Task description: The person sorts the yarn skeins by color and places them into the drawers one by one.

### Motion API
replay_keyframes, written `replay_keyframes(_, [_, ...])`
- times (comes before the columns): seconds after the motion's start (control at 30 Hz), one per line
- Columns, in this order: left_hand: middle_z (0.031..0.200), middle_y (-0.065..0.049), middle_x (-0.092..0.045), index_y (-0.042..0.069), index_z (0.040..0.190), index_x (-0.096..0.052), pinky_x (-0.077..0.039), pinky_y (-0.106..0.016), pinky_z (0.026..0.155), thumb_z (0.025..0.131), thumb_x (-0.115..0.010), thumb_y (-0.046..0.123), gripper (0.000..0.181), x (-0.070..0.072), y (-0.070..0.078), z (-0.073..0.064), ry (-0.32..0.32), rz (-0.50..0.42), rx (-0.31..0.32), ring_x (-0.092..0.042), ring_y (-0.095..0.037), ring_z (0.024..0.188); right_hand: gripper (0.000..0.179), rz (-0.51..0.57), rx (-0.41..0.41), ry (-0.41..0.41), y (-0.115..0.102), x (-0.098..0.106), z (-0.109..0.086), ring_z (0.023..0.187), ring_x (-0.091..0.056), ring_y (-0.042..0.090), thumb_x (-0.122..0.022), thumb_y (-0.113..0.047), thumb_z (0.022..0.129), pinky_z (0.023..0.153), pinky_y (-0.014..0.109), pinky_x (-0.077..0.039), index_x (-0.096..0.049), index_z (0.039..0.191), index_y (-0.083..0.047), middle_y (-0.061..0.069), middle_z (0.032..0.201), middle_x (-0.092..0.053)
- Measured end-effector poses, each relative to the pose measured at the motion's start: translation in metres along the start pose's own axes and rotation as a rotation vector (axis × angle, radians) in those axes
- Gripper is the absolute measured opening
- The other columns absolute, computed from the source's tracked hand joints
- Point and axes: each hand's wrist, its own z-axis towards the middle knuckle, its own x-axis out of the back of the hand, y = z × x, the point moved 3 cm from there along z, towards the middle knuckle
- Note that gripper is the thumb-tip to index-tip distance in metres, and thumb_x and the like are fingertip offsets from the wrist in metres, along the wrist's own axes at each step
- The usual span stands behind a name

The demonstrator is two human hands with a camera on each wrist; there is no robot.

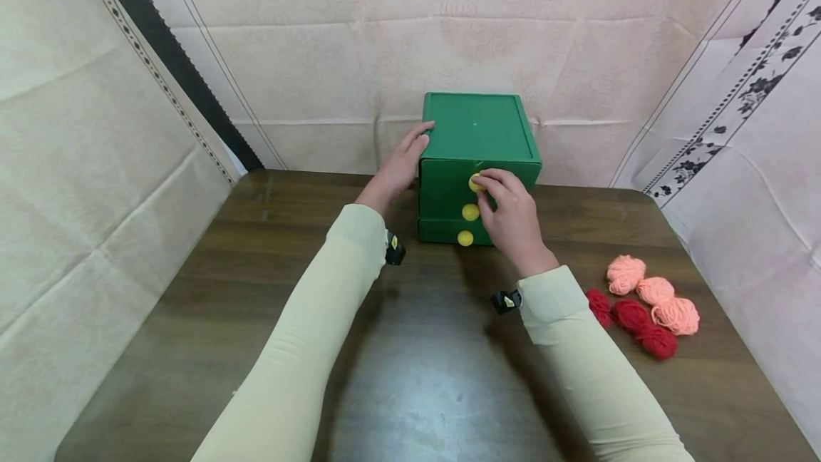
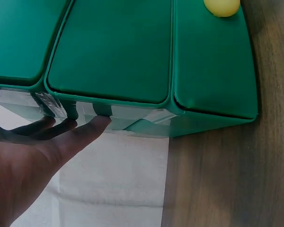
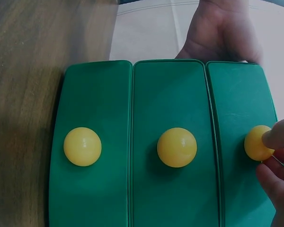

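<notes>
A small green drawer cabinet (image 1: pixel 474 123) with three stacked drawers and round yellow knobs stands at the table's back edge. My right hand (image 1: pixel 509 216) pinches the top drawer's yellow knob (image 3: pixel 258 143) between thumb and fingers. The middle knob (image 3: pixel 177 147) and the bottom knob (image 3: pixel 82 146) are untouched. My left hand (image 1: pixel 400 162) lies against the cabinet's left side, its extended fingers (image 2: pixel 87 132) touching the wall where clear tape runs. In the left wrist view the middle and bottom drawer fronts sit flush with the frame.
On the right of the brown wooden table (image 1: pixel 288 305) lie three pink yarn bundles (image 1: pixel 656 291) and three red yarn bundles (image 1: pixel 631 316), close to my right forearm. Pale cloth (image 1: pixel 410 55) hangs behind the table and along both sides.
</notes>
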Motion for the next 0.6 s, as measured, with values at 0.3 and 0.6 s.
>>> replay_keyframes(0.3, [0.162,0.008,-0.018,0.035,0.152,-0.027,-0.026,-0.048,0.115,0.106,-0.027,0.039,0.046,-0.0019,0.0004,0.0003,0.013,0.012,0.008,-0.020,-0.018,0.147,0.023,0.005,-0.008,0.000,0.0018,0.0003,0.0003,0.111,-0.059,0.027,-0.069,-0.002,0.087,0.094,0.041,-0.051,-0.071,0.111,-0.002,0.013,0.117,-0.064])
replay_keyframes(0.6, [0.161,0.008,-0.019,0.038,0.152,-0.027,-0.030,-0.048,0.113,0.106,-0.026,0.042,0.046,-0.0046,0.0012,-0.0007,0.023,0.024,0.023,-0.025,-0.020,0.146,0.021,0.022,-0.007,0.001,0.0033,0.0015,0.0014,0.111,-0.060,0.027,-0.067,-0.004,0.090,0.095,0.041,-0.051,-0.071,0.110,-0.002,0.013,0.117,-0.065])
